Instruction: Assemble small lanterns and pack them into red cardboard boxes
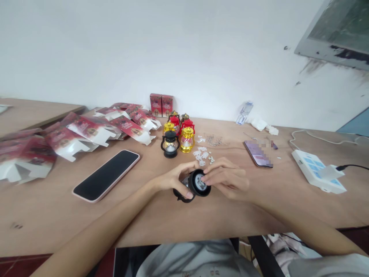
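Observation:
My left hand (177, 180) is wrapped round a small black lantern (193, 186), tipped on its side with its base turned toward my right hand. The base shows a pale round recess with small metal parts in it. Pressed together at that recess are the fingertips of my right hand (227, 180); whatever they pinch is too small to make out. Just beyond my hands lie small white plastic pieces (202, 154), several round button cells (211, 159) and a scatter of tiny metal parts (215, 140).
Upright lanterns in black (170, 145), gold (187, 141) and red (188, 124) stand together beyond my hands. Red flattened boxes (86, 129) cover the left, with two formed boxes (161, 105) by the wall. Phones lie left (106, 176) and right (258, 154), near a power strip (313, 169).

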Motion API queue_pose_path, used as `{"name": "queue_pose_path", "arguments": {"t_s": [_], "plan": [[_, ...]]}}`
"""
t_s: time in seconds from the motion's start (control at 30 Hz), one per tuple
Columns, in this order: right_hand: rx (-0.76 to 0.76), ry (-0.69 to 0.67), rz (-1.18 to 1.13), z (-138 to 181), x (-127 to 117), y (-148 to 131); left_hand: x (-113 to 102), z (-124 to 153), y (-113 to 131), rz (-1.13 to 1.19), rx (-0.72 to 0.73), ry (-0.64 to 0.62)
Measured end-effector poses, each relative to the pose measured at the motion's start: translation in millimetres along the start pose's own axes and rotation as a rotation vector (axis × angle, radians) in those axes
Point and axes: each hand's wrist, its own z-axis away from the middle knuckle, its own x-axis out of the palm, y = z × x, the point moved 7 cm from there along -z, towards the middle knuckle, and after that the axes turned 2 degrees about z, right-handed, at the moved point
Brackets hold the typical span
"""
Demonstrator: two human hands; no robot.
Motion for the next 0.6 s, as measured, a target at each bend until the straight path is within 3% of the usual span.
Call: {"name": "queue_pose_path", "arguments": {"t_s": [0.17, 0.27, 0.37, 0.43, 0.53, 0.6], "plan": [[0.119, 0.041, -0.101, 2.7, -1.0, 4.4, -2.1, 0.2, 0.9, -0.057, 0.008, 0.029], [0.356, 0.203, -0.179, 12.9, -3.3, 23.6, -10.9, -0.4, 5.4, -0.249, 0.123, 0.175], [0.797, 0.439, -0.322, 42.9, 5.5, 61.6, -21.3, 4.5, 13.0, -0.631, 0.266, 0.426], [1.095, 0.544, -0.520, 67.8, 25.0, 83.7, -22.2, 8.9, 17.5, -0.940, 0.321, 0.553], [1.404, 0.511, -0.923, 89.7, 65.6, 96.2, -10.7, 11.7, 23.8, -1.415, 0.431, 0.599], [1.489, 0.427, -1.115, 92.7, 84.1, 93.3, 2.9, 11.5, 26.3, -1.709, 0.552, 0.565]]}}
